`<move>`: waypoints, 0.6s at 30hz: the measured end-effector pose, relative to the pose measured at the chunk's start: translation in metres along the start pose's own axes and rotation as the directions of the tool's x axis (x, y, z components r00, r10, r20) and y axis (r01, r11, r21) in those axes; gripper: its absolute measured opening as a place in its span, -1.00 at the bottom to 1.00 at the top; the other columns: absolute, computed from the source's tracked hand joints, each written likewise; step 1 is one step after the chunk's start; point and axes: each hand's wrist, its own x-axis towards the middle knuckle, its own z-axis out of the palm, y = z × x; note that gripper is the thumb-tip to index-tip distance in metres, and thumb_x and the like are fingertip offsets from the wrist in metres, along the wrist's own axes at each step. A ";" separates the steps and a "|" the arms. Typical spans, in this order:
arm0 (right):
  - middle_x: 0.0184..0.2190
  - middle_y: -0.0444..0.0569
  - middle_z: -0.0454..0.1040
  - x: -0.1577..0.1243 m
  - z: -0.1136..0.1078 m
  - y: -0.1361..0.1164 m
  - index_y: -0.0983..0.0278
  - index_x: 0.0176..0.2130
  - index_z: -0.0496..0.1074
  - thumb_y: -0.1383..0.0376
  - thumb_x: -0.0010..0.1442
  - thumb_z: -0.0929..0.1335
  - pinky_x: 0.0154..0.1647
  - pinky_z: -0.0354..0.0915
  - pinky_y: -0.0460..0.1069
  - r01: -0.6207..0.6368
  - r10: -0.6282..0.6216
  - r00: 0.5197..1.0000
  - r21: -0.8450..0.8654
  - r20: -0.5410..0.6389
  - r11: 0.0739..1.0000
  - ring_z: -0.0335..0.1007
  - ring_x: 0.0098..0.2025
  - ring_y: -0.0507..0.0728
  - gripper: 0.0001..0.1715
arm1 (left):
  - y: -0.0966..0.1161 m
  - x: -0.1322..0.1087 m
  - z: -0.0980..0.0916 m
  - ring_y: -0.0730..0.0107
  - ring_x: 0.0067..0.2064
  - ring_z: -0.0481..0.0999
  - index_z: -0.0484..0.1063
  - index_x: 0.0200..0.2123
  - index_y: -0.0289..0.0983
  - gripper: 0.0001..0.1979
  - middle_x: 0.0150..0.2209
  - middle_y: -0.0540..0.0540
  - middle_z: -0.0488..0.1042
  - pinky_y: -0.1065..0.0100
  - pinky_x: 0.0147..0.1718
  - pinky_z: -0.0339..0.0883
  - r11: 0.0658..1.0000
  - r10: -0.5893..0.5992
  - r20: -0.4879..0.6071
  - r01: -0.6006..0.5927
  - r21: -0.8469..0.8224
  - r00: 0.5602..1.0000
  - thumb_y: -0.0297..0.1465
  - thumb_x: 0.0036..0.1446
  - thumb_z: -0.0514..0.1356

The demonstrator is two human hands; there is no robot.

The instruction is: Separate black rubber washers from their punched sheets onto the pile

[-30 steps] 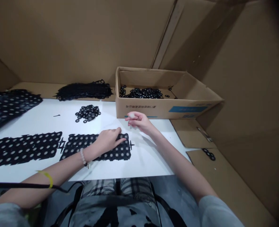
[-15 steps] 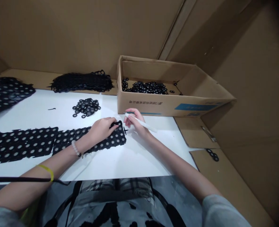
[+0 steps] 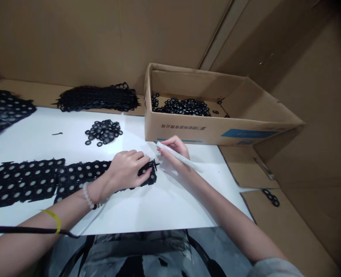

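Nearest: forearms come in from the lower edge, a bead bracelet (image 3: 87,194) and a yellow band (image 3: 53,217) on the left one, a black cable (image 3: 23,230) running below it. Left hand (image 3: 127,169) lies open, palm down, fingers pressing the right end of a black perforated sheet (image 3: 81,175) flat on the white bench (image 3: 159,204); probably holds it against sliding. A second sheet (image 3: 17,184) lies end to end with it, to the left. Right hand (image 3: 176,148) is closed around a thin white stick (image 3: 184,160) in a pen-like hold, one end just beyond the first sheet's right edge, so both hands meet at that corner. Farther back: loose black rings (image 3: 103,130) in a small heap mid-bench, then a stack of black sheets (image 3: 97,98) and another at far left (image 3: 3,111). Cardboard box (image 3: 205,130) stands just behind the right hand, more rings (image 3: 184,107) inside; within easy reach. Box print is upside down, characters unreadable; blue patch beside it. A few rings (image 3: 271,197) on a cardboard flap, right.
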 end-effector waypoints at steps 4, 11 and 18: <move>-0.29 -0.01 0.54 0.002 -0.004 -0.001 0.25 -0.26 0.40 0.11 0.09 0.44 -0.28 0.37 -0.02 0.032 -0.031 0.999 -0.060 0.012 0.998 0.49 -0.27 0.10 -0.70 | -0.001 0.000 0.004 0.31 -0.33 0.49 0.45 -0.29 -0.23 -0.75 -0.37 -0.08 0.52 0.34 -0.42 0.27 1.000 -0.008 0.011 0.008 -0.011 1.000 -0.25 0.25 0.04; -0.35 -0.03 0.56 0.000 -0.008 -0.007 0.23 -0.28 0.34 0.14 0.08 0.45 -0.30 0.39 0.00 -0.005 0.007 0.990 -0.017 0.139 1.000 0.52 -0.31 0.12 -0.70 | -0.014 0.003 0.004 0.32 -0.38 0.53 0.48 -0.24 -0.23 -0.74 -0.32 -0.05 0.60 0.31 -0.32 0.27 0.979 -0.180 -0.014 0.178 -0.099 0.984 -0.24 0.30 0.05; -0.23 0.03 0.57 0.000 -0.011 -0.005 0.26 -0.37 0.39 0.18 0.14 0.41 -0.18 0.43 0.04 0.139 -0.105 0.966 -0.131 0.235 0.982 0.53 -0.19 0.14 -0.79 | -0.012 0.008 0.007 0.27 -0.26 0.56 0.51 -0.26 -0.23 -0.79 -0.26 -0.04 0.61 0.31 -0.25 0.35 0.822 -0.377 0.051 0.359 -0.441 0.925 -0.25 0.20 0.15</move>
